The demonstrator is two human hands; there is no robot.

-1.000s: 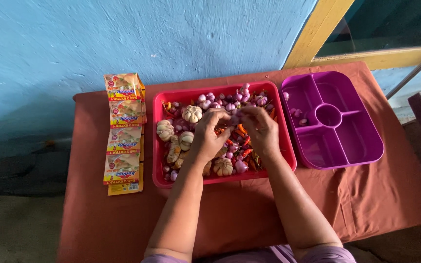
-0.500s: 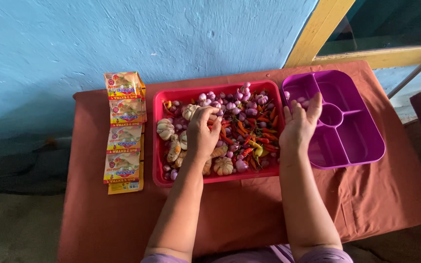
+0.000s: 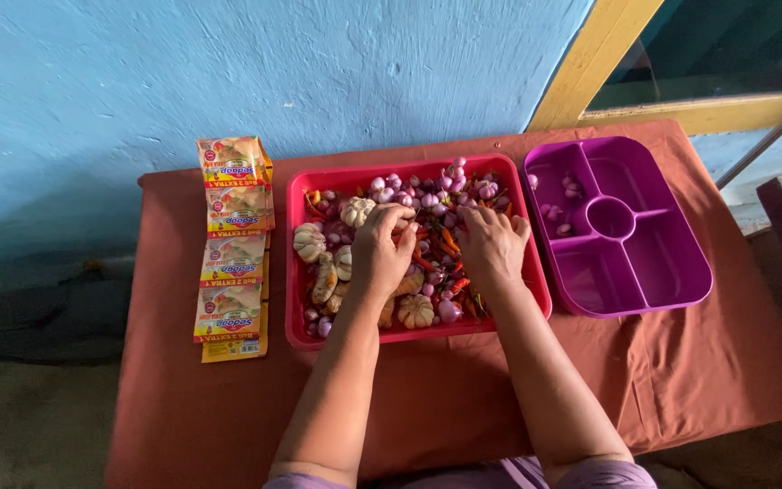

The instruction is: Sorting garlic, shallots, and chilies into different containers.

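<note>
Rust-cloth table (image 3: 427, 398) by blue wall | fingertips buried, grasp of left hand (image 3: 380, 254) and right hand (image 3: 491, 246) unclear | beneath: red tray (image 3: 300, 337), shallots (image 3: 436, 186), chillies, garlic | right: purple divided tray (image 3: 681, 299), few shallots.

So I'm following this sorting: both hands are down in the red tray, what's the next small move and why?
Probably pinching up a few shallots with the right hand and carrying them to the purple tray, since its upper-left compartment alone already holds some shallots and both hands are among the mixed pile.
</note>
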